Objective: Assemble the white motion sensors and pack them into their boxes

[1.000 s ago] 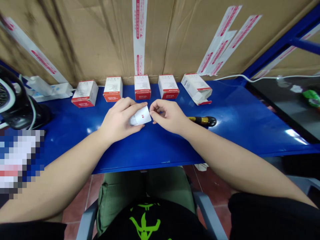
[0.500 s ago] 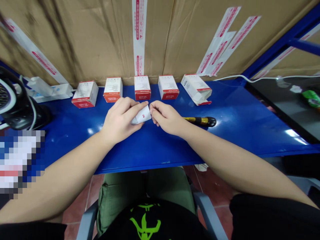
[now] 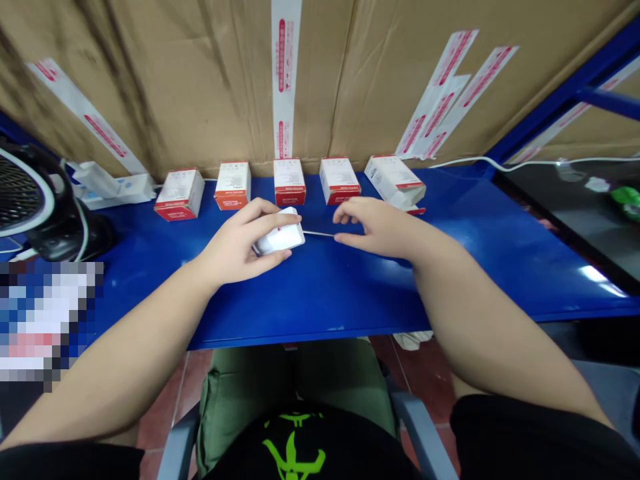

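My left hand (image 3: 245, 243) is closed around a small white plastic case (image 3: 286, 237), with the thumb along its near side and fingers over its top. To the right of the case shows a thin metal shaft (image 3: 319, 233), in line with where a yellow-and-black screwdriver handle lay earlier. My right hand (image 3: 373, 223) hovers over that spot, thumb apart from the curled fingers, and blue tabletop shows in the gap between them. The thumb tip meets the shaft in view; whether it touches is unclear. The handle is hidden under my right hand and forearm.
Several red-and-white boxes (image 3: 289, 181) stand in a row along the cardboard back wall (image 3: 240, 80); the rightmost box (image 3: 396, 180) has its end flap open. At left are a black fan (image 3: 60, 227) and a white power strip (image 3: 120, 192). The blue table (image 3: 280, 313) ends near my lap.
My right hand has left the white case, moving right and opening over the screwdriver, whose handle is now covered. The case has turned slightly in my left hand, and the view has shifted a little.
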Demonstrator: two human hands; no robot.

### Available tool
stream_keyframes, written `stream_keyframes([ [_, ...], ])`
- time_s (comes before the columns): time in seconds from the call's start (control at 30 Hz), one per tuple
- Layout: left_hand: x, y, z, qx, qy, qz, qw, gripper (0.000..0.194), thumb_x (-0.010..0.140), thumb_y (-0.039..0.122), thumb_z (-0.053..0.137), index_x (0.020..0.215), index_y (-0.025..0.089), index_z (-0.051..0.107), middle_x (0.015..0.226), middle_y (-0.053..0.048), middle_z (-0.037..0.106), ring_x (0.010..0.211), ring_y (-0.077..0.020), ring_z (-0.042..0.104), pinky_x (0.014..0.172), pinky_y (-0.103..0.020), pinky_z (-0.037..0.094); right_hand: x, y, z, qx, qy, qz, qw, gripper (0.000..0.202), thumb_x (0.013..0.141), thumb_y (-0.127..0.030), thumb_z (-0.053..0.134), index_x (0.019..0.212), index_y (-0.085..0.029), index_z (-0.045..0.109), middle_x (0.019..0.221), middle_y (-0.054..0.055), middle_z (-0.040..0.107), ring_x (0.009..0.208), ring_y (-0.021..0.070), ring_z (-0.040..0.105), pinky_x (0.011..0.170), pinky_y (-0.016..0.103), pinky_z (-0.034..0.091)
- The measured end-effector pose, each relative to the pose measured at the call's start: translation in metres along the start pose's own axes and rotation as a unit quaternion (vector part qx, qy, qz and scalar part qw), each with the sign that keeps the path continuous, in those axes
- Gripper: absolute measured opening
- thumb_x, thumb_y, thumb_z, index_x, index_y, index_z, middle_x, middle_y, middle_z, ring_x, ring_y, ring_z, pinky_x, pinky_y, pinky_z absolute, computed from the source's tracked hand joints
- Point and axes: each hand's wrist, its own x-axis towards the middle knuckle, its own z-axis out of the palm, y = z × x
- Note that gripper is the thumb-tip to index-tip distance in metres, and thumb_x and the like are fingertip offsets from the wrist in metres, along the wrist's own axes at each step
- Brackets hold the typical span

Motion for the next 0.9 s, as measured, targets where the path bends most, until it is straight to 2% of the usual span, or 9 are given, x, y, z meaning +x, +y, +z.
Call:
stream_keyframes([
  [0.07, 0.000, -0.003, -0.005, -0.016, -0.011, -0.003, 1.000, 0.041, 0.102, 0.035, 0.069, 0.141, 0.023, 0.066, 0.125, -0.011, 0.066, 0.112, -0.0262, 0.068, 0.101, -0.043, 0.060, -0.006, 0.009, -0.010, -0.043, -0.079, 0.072, 0.993, 0.025, 0.080, -0.037, 0.079, 0.099, -0.023, 0.070, 0.099, 0.008, 0.075, 0.086, 0.0260, 0.068, 0.078, 0.039, 0.055],
  [0.13, 0.000, -0.006, -0.010, -0.024, -0.028, -0.012, 0.999, 0.037, 0.102, 0.033, 0.065, 0.136, 0.021, 0.066, 0.122, -0.011, 0.065, 0.110, -0.0258, 0.067, 0.102, -0.044, 0.060, -0.010, 0.014, -0.016, -0.068, -0.130, 0.124, 0.981, 0.022, 0.080, -0.035, 0.078, 0.098, -0.024, 0.070, 0.094, 0.006, 0.075, 0.081, 0.0248, 0.068, 0.072, 0.037, 0.053],
  [0.23, 0.000, -0.011, -0.019, -0.031, -0.058, -0.032, 0.997, 0.032, 0.098, 0.030, 0.060, 0.128, 0.020, 0.065, 0.117, -0.009, 0.063, 0.106, -0.0256, 0.066, 0.099, -0.044, 0.060, -0.016, 0.019, -0.020, -0.096, -0.162, 0.146, 0.971, 0.006, 0.085, -0.031, 0.070, 0.087, -0.026, 0.069, 0.084, 0.003, 0.074, 0.073, 0.0232, 0.067, 0.066, 0.036, 0.049],
  [0.27, 0.000, -0.012, -0.022, -0.033, -0.069, -0.040, 0.996, 0.031, 0.096, 0.030, 0.059, 0.125, 0.020, 0.064, 0.116, -0.009, 0.063, 0.104, -0.0253, 0.065, 0.097, -0.043, 0.060, -0.019, 0.021, -0.020, -0.103, -0.162, 0.138, 0.972, 0.008, 0.089, -0.032, 0.067, 0.084, -0.026, 0.068, 0.081, 0.003, 0.074, 0.072, 0.0231, 0.067, 0.065, 0.036, 0.049],
  [0.37, -0.002, -0.018, -0.028, -0.032, -0.104, -0.075, 0.991, 0.035, 0.092, 0.032, 0.058, 0.124, 0.020, 0.063, 0.117, -0.009, 0.063, 0.099, -0.0246, 0.065, 0.090, -0.041, 0.059, -0.035, 0.030, -0.018, -0.113, -0.105, 0.082, 0.985, 0.020, 0.099, -0.036, 0.056, 0.087, -0.025, 0.069, 0.088, 0.007, 0.077, 0.079, 0.0258, 0.072, 0.074, 0.040, 0.056],
  [0.47, -0.005, -0.024, -0.029, -0.032, -0.123, -0.126, 0.984, 0.055, 0.087, 0.035, 0.062, 0.138, 0.017, 0.056, 0.122, -0.011, 0.066, 0.101, -0.0268, 0.067, 0.086, -0.040, 0.059, -0.057, 0.038, -0.014, -0.110, 0.000, 0.030, 0.993, 0.031, 0.105, -0.041, 0.048, 0.105, -0.024, 0.073, 0.105, 0.013, 0.081, 0.098, 0.0303, 0.077, 0.086, 0.045, 0.061],
  [0.53, -0.007, -0.025, -0.026, -0.044, -0.130, -0.137, 0.981, 0.067, 0.084, 0.034, 0.064, 0.147, 0.014, 0.051, 0.125, -0.013, 0.067, 0.104, -0.0283, 0.069, 0.086, -0.040, 0.060, -0.069, 0.040, -0.012, -0.107, 0.037, 0.006, 0.994, 0.036, 0.109, -0.044, 0.046, 0.110, -0.022, 0.075, 0.107, 0.014, 0.081, 0.100, 0.0309, 0.078, 0.089, 0.047, 0.064],
  [0.73, -0.007, -0.026, -0.019, -0.077, -0.164, -0.074, 0.981, 0.060, 0.088, 0.027, 0.061, 0.147, 0.018, 0.064, 0.120, -0.010, 0.062, 0.102, -0.0241, 0.070, 0.094, -0.040, 0.061, -0.079, 0.032, -0.006, -0.140, 0.024, -0.047, 0.989, 0.040, 0.113, -0.043, 0.045, 0.113, -0.022, 0.079, 0.106, 0.013, 0.082, 0.091, 0.0288, 0.081, 0.080, 0.044, 0.067],
  [0.9, -0.008, -0.028, -0.019, -0.096, -0.161, -0.061, 0.980, 0.053, 0.089, 0.024, 0.066, 0.142, 0.022, 0.070, 0.123, -0.009, 0.063, 0.107, -0.0241, 0.070, 0.102, -0.043, 0.061, -0.077, 0.031, -0.004, -0.151, 0.034, -0.069, 0.986, 0.039, 0.114, -0.039, 0.044, 0.113, -0.020, 0.078, 0.104, 0.012, 0.083, 0.088, 0.0272, 0.082, 0.078, 0.042, 0.067],
])
